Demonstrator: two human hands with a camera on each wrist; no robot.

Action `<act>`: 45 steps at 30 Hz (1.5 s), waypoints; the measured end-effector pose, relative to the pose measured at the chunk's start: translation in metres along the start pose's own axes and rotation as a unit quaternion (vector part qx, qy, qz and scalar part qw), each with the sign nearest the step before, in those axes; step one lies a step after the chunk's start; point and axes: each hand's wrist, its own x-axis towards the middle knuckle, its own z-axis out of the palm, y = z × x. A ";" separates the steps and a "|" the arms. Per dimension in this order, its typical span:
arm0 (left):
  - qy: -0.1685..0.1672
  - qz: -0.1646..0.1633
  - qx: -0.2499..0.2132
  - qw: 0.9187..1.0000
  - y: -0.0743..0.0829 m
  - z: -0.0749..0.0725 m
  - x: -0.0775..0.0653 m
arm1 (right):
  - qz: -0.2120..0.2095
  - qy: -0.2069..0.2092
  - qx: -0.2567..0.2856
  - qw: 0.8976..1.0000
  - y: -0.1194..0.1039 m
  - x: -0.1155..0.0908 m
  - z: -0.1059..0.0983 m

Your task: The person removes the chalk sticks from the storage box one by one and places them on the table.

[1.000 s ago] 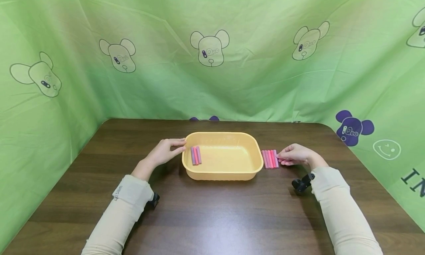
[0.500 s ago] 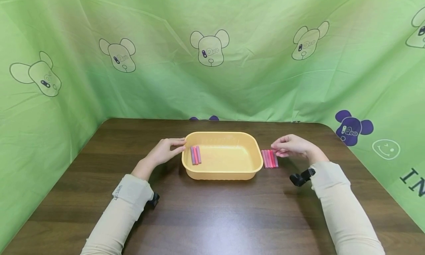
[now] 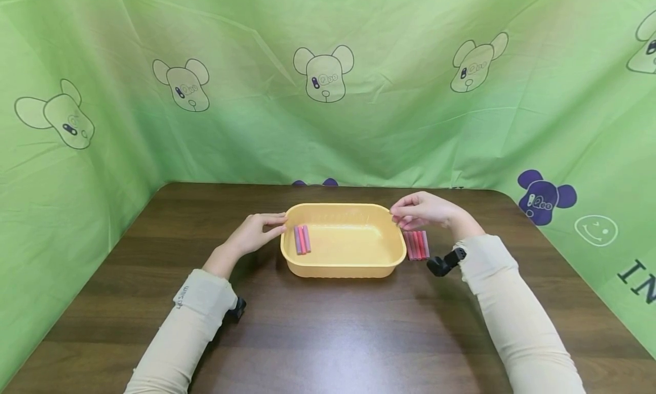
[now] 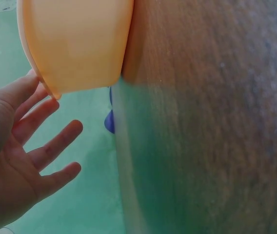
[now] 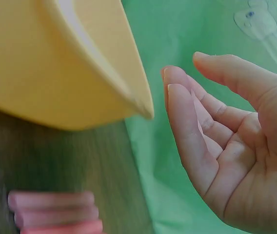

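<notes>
A yellow plastic basin (image 3: 353, 266) stands on the table, its near wall (image 4: 80, 44) large in the left wrist view. My left hand (image 3: 251, 234) touches its left rim with thumb and fingertips, the fingers nearly straight. In the left wrist view two fingers of that hand (image 4: 24, 126) are spread free of the rim. My right hand (image 3: 425, 209) hovers by the basin's back right corner, fingers bent softly. Nothing shows between the thumb and fingers of that hand (image 5: 221, 131), which look apart from the rim. Several pink and purple sticks (image 3: 416, 246) lie side by side right of the basin.
Three more sticks (image 3: 302, 239), purple and pink, sit at the left inside the basin. The dark wooden table (image 3: 328, 337) reaches back to a green printed curtain (image 3: 246, 138). A black wrist camera (image 3: 446, 262) hangs below the right wrist, near the row of sticks.
My right hand has left the row's right end and moved left and back, over the row, to the basin's back right corner. The left hand, basin and sticks have stayed put.
</notes>
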 end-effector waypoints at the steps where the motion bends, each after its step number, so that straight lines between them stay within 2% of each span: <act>1: -0.001 0.000 0.000 1.000 0.000 0.000 0.000 | 0.000 0.000 -0.005 1.000 -0.003 0.002 0.002; 6: -0.005 -0.007 0.000 1.000 0.001 -0.001 0.000 | -0.008 -0.010 -0.039 0.999 -0.018 0.013 0.013; 17: -0.008 -0.009 0.003 1.000 0.002 -0.001 0.000 | -0.019 -0.049 -0.063 0.997 -0.041 0.036 0.037; 45: -0.006 -0.007 0.004 1.000 -0.001 0.000 0.000 | -0.020 -0.120 -0.084 0.989 -0.059 0.085 0.076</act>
